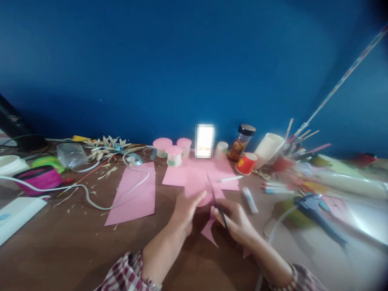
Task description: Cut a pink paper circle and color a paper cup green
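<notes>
My left hand (187, 208) grips a sheet of pink paper (195, 186), its thumb pressed on top near the curved cut edge. In my right hand (235, 218) is a pair of scissors (223, 218) with dark handles, its blades pointing away from me along the paper. A cut strip of pink paper (210, 232) hangs below the scissors, beside my right fingers. Beyond my hands lie more pink sheets (174, 176) with a white pen (230, 178) on them. Three small cups with round pink paper tops (173, 155) stand at the back.
To the left lie a pink sheet (136, 194), a white cable (91, 198) and a magenta pouch (39, 180). A glue stick (250, 201), red paper cup (247, 163), dark-lidded jar (241, 142) and blue glue gun (318, 214) are on the right. A bright screen (204, 140) stands behind.
</notes>
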A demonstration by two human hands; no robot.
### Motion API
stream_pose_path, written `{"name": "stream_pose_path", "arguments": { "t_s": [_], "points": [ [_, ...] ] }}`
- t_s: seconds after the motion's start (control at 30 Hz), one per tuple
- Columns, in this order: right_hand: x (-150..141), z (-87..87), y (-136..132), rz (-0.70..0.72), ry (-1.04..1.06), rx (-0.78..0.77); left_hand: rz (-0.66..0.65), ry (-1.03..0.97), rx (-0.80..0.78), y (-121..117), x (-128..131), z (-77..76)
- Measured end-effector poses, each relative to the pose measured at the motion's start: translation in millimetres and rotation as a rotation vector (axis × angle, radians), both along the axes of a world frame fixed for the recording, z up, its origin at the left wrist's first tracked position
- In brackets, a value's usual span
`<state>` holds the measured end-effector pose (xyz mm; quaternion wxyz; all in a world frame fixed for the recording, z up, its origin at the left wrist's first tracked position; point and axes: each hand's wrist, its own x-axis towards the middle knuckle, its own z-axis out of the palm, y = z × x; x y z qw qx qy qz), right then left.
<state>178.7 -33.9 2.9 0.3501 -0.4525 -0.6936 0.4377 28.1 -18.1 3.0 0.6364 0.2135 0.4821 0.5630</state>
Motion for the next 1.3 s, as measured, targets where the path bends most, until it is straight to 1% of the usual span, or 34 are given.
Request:
{"name": "stream_pose_path", "arguments": {
  "t_s": [0.2, 0.37, 0.73, 0.97, 1.3],
  "points": [
    [1, 2.1, 0, 0.006, 0.001, -0.022, -0.016, -0.007, 0.020, 1, -2, -3.8],
    [2, 2.2, -1, 0.003, -0.022, 0.003, -0.005, -0.010, 0.043, 1, -3, -3.6],
    [2, 2.1, -1, -0.006, -0.036, -0.002, -0.061, 0.010, 0.033, 7, -11, -11.1],
    [2, 1.1, -1, -0.010, -0.036, -0.026, -0.074, 0.002, 0.039, 7, -12, -9.9],
    [1, 2.6, 0, -0.001, -0.017, -0.008, -0.108, 0.005, 0.032, 6, -10, -10.9]
  ]
}}
